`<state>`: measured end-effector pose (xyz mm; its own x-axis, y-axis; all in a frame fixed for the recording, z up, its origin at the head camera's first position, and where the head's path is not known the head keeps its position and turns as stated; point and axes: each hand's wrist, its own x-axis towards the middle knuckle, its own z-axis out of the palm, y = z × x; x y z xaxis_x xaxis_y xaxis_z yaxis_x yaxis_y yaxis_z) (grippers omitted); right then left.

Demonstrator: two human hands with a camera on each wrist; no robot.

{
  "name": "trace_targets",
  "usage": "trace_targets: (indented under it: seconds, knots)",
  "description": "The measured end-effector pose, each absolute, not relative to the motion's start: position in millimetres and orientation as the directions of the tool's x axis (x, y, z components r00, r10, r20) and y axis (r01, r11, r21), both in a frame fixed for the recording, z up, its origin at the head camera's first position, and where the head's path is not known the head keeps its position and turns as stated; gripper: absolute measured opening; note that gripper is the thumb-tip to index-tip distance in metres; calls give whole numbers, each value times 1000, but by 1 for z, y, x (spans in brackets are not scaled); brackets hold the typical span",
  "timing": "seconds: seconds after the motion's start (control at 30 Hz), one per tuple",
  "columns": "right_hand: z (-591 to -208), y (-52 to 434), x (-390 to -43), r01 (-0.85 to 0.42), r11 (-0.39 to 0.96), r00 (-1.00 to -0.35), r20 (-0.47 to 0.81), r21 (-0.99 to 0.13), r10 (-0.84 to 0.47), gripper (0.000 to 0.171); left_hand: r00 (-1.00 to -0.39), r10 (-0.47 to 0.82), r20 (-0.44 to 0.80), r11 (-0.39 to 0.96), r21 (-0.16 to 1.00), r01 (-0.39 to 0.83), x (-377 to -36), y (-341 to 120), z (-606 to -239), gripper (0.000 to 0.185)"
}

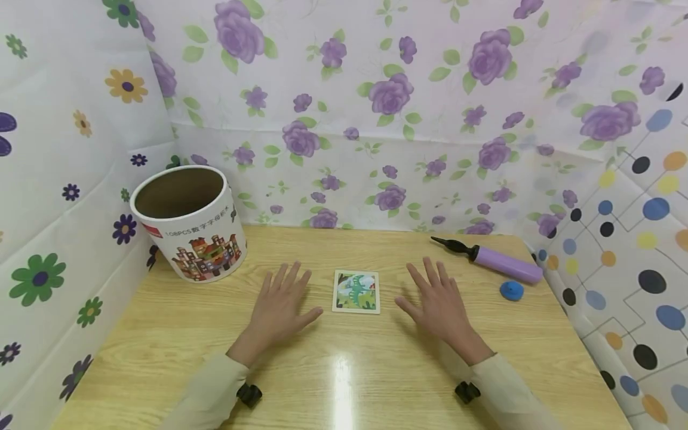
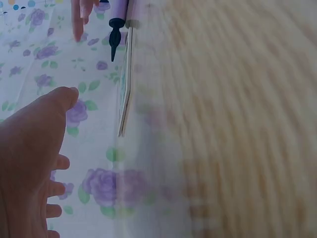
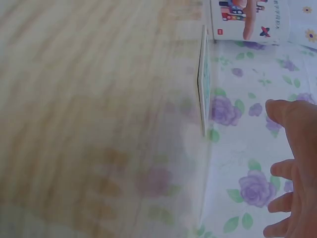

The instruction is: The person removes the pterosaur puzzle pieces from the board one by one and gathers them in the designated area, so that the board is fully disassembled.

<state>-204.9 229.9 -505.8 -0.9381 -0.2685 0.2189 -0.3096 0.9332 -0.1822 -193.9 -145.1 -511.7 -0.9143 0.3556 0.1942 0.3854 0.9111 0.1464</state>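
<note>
**Head view: both hands flat, card dead centre between them**

Head cam showed the left hand (image 1: 279,307) and right hand (image 1: 438,304) lying flat on the table (image 1: 161,352), fingers spread, holding nothing. The little square picture card (image 1: 356,291) sat flat between them, touching neither, pretty much equally near both. Further back were a cardboard tub (image 1: 188,224) and purple pump (image 1: 497,261).

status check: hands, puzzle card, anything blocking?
Left hand and right hand flat, open, flanking puzzle card. Card untouched on table. Nothing blocking.
</note>
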Motion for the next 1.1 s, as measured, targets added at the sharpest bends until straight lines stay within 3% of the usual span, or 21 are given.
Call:
trace_targets:
  seconds: [0.53, 1.1]
  knots:
    - [-506, 215, -229, -491, 815, -869, 236, -308, -434, 78, -871, 484, 86, 833, 261, 488, -174, -99, -525, 75]
    - [-506, 196, -268, -550, 696, -827, 187, -461, -530, 65, -820, 573, -16, 795, 257, 550, -171, -40, -524, 80]
